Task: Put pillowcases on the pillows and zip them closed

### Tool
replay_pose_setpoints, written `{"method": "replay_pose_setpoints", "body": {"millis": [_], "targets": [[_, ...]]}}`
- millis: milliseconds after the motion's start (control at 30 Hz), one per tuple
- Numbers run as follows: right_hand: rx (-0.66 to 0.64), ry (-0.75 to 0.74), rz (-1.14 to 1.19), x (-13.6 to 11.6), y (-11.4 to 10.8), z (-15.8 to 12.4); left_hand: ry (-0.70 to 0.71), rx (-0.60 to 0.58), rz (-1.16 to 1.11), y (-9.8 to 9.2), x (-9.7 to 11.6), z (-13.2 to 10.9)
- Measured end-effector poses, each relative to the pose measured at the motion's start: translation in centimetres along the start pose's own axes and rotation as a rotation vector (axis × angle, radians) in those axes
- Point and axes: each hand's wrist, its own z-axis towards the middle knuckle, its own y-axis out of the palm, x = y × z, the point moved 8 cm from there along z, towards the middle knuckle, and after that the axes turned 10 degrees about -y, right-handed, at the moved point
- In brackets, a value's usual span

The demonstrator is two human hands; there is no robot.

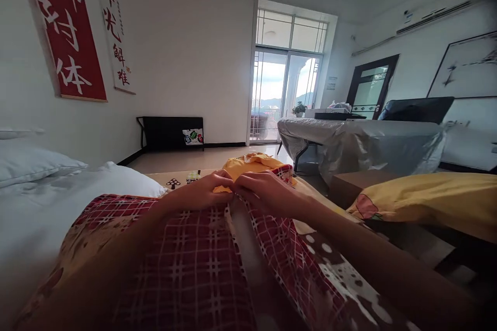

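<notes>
Two bare hands, one red checked cover (186, 253), spread directly before the person; its long opening runs from the hands toward the body, a pale strip (252, 256) showing between the edges.

Handling, as judged: best worked with both edges matched level at the meeting point, held in small fingertip pinches, cloth drawn lightly taut before any shift of grip; a hard tug could skew the edges or bunch the layers.

Left hand (205, 190): fingers bent, thumb beneath, tips brought together on the cover's edge at the far end of the opening.

Right hand (266, 192): fingers curled down, closed on the same edge, touching or nearly touching the left; thumb hidden, so its exact placement cannot be told.

Adjacent: yellow cloth (252, 162), rumpled, just beyond the hands; white pillow (124, 181), left; yellow bundle (435, 196), right, apart from the hands; plastic-draped surface (373, 142), farther back, right.
</notes>
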Motion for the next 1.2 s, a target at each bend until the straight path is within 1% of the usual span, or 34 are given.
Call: {"method": "replay_pose_setpoints", "body": {"millis": [67, 167, 233, 333, 500, 600, 667, 733, 833, 867, 900, 1000, 1033, 1067, 1133, 1200], "targets": [[0.02, 0.01, -0.01, -0.2, -0.4, -0.3, 0.023, -0.036, -0.091, 0.4, 0.4, 0.0], [0.029, 0.021, -0.07, -0.4, -0.7, -0.6, 0.01, -0.014, -0.175, 0.7, 0.6, 0.1], [0.044, 0.006, -0.124, -0.6, -0.8, -0.7, -0.011, 0.022, -0.165, 0.6, 0.7, 0.2], [0.059, -0.037, -0.224, -0.8, -0.9, -1.0, -0.044, 0.043, -0.133, 0.5, 0.8, 0.3], [0.077, -0.157, -0.365, -1.6, -0.7, -1.3, -0.053, 0.111, -0.114, 0.2, 1.2, 0.6], [0.063, -0.183, -0.423, -2.1, -0.5, -1.5, -0.071, 0.169, -0.116, 0.1, 1.1, 0.9], [0.032, -0.18, -0.428, -2.2, -0.1, -1.6, -0.089, 0.232, -0.104, -0.4, 0.9, 1.0], [0.002, -0.158, -0.382, -2.1, 0.1, -1.7, -0.085, 0.268, -0.083, -0.7, 0.7, 1.1], [-0.006, -0.082, -0.286, -1.2, 0.2, -1.8, -0.056, 0.251, -0.049, -0.4, 0.6, 1.2], [0.001, -0.053, -0.268, -0.8, 0.2, -1.9, -0.063, 0.274, -0.013, -0.4, 0.5, 1.0], [0.009, -0.028, -0.262, -0.5, 0.1, -2.0, -0.079, 0.331, 0.041, -0.5, 0.5, 0.6], [0.008, 0.005, -0.28, 0.1, 0.3, -2.0, -0.138, 0.58, 0.245, -0.7, 1.3, -1.4], [-0.001, 0.011, -0.281, 0.2, 0.5, -2.0, -0.165, 0.613, 0.292, -0.3, 1.6, -2.0], [-0.01, 0.017, -0.276, 0.2, 0.7, -1.9, -0.197, 0.603, 0.321, 0.3, 1.8, -2.5], [-0.018, 0.041, -0.249, 0.3, 1.0, -1.8, -0.262, 0.518, 0.343, 1.9, 2.0, -3.0], [-0.009, 0.057, -0.231, 0.3, 1.1, -1.7, -0.305, 0.476, 0.361, 2.9, 2.0, -3.2]]}}
